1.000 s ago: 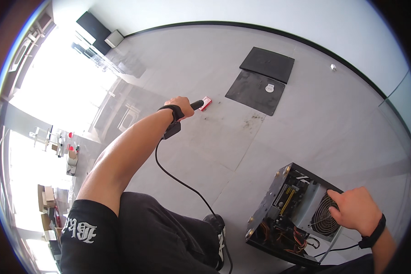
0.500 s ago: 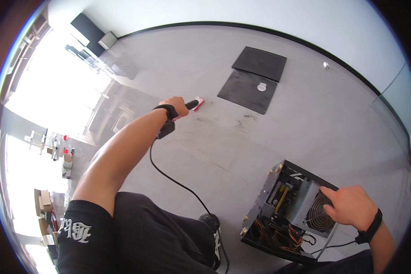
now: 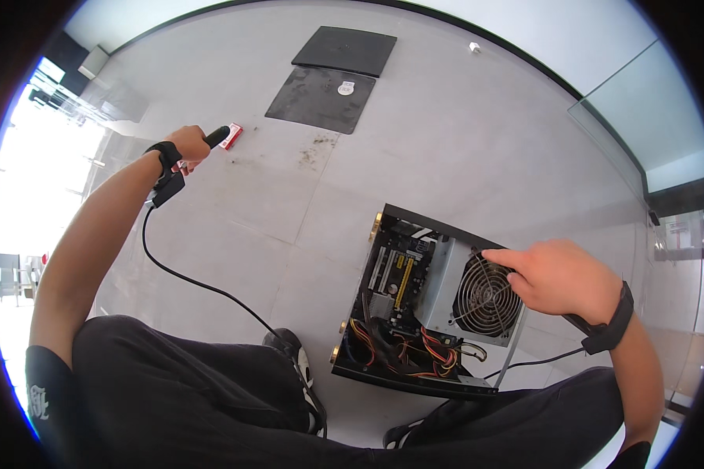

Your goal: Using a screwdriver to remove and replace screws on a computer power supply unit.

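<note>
An opened black computer case (image 3: 438, 222) lies on the floor between my legs, its circuit board, coloured cables and power supply fan (image 3: 489, 298) exposed. At the upper edge of the fan's wire grille is the outstretched index finger of my right hand (image 3: 563, 277); its thumb is apart and the other fingers look curled. My left hand (image 3: 188, 144) reaches far out to the left, closed around a thick black handle (image 3: 217, 137). The handle's end hangs over or beside a small red and white box (image 3: 231, 136) on the floor. What the handle belongs to does not show.
Two dark flat panels (image 3: 321, 100) lie ahead on the grey floor, with a round white piece (image 3: 346, 88) on one. A small white object (image 3: 474, 48) sits near the wall. Black cables (image 3: 203, 283) run from both wrists. A glass panel (image 3: 618, 109) stands at right.
My view has turned right, so the case and panels sit further left in the picture. My right index finger still points at the fan. The left hand keeps its hold on the black handle.
</note>
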Demonstrator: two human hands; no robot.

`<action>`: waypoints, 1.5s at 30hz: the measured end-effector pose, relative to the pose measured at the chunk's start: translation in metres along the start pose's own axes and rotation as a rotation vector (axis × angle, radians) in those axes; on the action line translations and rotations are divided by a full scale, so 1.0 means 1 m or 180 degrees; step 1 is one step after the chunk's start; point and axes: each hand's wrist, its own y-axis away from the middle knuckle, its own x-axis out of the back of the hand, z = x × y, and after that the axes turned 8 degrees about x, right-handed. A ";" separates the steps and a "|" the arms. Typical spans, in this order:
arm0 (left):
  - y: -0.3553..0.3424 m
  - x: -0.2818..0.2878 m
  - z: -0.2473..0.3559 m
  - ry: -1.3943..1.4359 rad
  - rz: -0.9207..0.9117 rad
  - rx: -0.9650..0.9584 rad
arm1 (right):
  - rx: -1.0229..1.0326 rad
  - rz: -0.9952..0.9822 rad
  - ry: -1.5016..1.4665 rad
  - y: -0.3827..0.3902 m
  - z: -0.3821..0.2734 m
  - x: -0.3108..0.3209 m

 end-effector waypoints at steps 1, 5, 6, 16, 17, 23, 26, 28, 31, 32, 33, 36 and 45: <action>-0.001 0.000 0.002 -0.0045 -0.0044 -0.0018 | -0.0036 -0.0054 0.0027 0.000 -0.001 0.000; -0.002 0.000 0.006 -0.0117 -0.0046 -0.0081 | -0.0035 -0.0019 0.0060 -0.003 -0.005 -0.002; -0.002 0.000 0.006 -0.0115 -0.0045 -0.0087 | -0.0011 0.0003 0.0089 -0.004 -0.005 -0.003; 0.002 -0.002 0.008 -0.0011 -0.0063 -0.0175 | 0.0072 -0.0016 0.0178 -0.009 0.001 -0.013; 0.002 -0.002 0.008 -0.0016 -0.0073 -0.0172 | 0.0049 -0.0023 0.0200 -0.008 0.001 -0.013; 0.005 -0.001 0.010 0.0026 -0.0097 -0.0186 | 0.0067 0.0032 0.0215 -0.004 -0.001 -0.011; 0.008 -0.002 0.012 -0.0049 -0.0087 -0.0230 | -0.0073 0.0018 0.0263 -0.001 0.003 -0.007; 0.010 -0.001 0.013 -0.0021 -0.0045 -0.0197 | -0.0201 -0.0020 0.0309 0.001 0.007 -0.005; 0.012 0.000 0.016 -0.0025 -0.0116 -0.0230 | -0.0233 -0.0083 0.0108 0.007 0.012 -0.005; 0.012 0.000 0.018 -0.0076 -0.0091 -0.0300 | -0.0201 -0.0093 0.0110 0.009 0.014 -0.006; 0.012 0.000 0.019 -0.0094 -0.0094 -0.0318 | -0.0201 -0.0104 0.0102 0.011 0.015 -0.007; 0.011 0.001 0.024 -0.0103 -0.0099 -0.0358 | -0.0195 -0.0115 0.0097 0.016 0.018 -0.010; 0.016 0.000 0.039 -0.0050 -0.0029 -0.0491 | -0.0200 -0.0128 0.0092 0.027 0.023 -0.016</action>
